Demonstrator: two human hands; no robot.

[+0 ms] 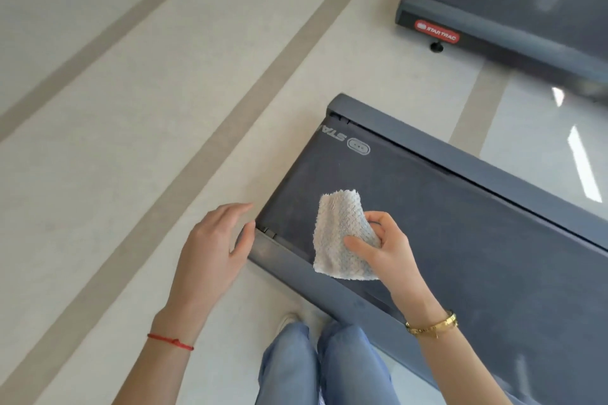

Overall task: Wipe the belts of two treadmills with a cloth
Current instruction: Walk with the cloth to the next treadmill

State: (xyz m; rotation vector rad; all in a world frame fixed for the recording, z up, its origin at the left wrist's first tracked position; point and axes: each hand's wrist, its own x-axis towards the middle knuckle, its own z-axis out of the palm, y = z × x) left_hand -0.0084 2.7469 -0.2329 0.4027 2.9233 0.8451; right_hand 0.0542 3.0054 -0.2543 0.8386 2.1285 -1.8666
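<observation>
The near treadmill's dark belt (460, 240) runs from centre to lower right, framed by grey side rails. My right hand (383, 248) pinches a white textured cloth (342, 233) and holds it up above the belt's rear end; the cloth hangs loosely. My left hand (214, 246) hovers with relaxed fingers by the rear corner of the treadmill's left rail (289, 268), its fingertips close to the end cap. A second treadmill (513, 3) with a red logo badge lies at the upper right.
Pale floor (131, 141) with beige stripes spreads to the left. My knees in blue jeans (322, 368) and a white shoe sit beside the near rail. A glossy floor strip separates the two treadmills.
</observation>
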